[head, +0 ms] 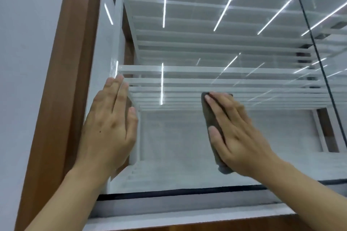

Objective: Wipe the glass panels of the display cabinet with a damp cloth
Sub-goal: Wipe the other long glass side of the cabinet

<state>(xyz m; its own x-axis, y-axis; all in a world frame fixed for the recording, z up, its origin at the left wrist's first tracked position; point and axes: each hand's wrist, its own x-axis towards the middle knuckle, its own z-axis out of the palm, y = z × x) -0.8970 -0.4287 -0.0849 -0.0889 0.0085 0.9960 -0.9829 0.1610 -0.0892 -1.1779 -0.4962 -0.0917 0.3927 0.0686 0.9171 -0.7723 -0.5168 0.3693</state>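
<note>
At the cabinet's left edge runs the brown wooden frame (pixel 62 80). Just beside it, your left hand (pixel 110 124) lies flat on the clear glass panel (pixel 178 146), fingers straight, its grip wide and holding nothing. Further right, your right hand (pixel 236 133) presses the folded grey cloth (pixel 210 116) against the same panel, in front of the white slatted shelves (pixel 206 80). Its grip is flat, not curled round the cloth. The cloth looks soft and light and will likely slide easily on slick glass, so press with the whole palm. The glass is probably fragile, so lean on it gently.
</note>
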